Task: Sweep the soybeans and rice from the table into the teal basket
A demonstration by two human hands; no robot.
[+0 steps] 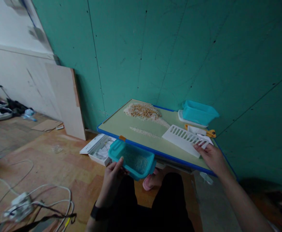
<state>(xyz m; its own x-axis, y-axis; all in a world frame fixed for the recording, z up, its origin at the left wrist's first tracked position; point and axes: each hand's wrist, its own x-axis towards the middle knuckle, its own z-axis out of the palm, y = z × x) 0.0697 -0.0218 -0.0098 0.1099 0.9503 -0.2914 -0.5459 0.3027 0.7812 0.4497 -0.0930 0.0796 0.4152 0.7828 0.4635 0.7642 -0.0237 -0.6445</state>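
My left hand (115,168) grips the near rim of a teal plastic container (131,158), held just below the table's front edge. Pale grains lie on its bottom. On the right, my right hand (211,156) pinches the end of a white slotted plastic strip (182,140), which rests on the tabletop or just above it; I cannot tell which. A pile of yellow kernels (144,111) mixed with pale, rice-like grains sits at the back left of the table (117,127). A thin line of pale grains (144,132) stretches across the middle.
A second teal container (199,112) stands on a white lid (191,119) at the back right. Near it lies a yellow-and-white tool (200,130). Under the table's left end is an open white box (98,149). Cables and a power strip (20,206) cover the floor at left.
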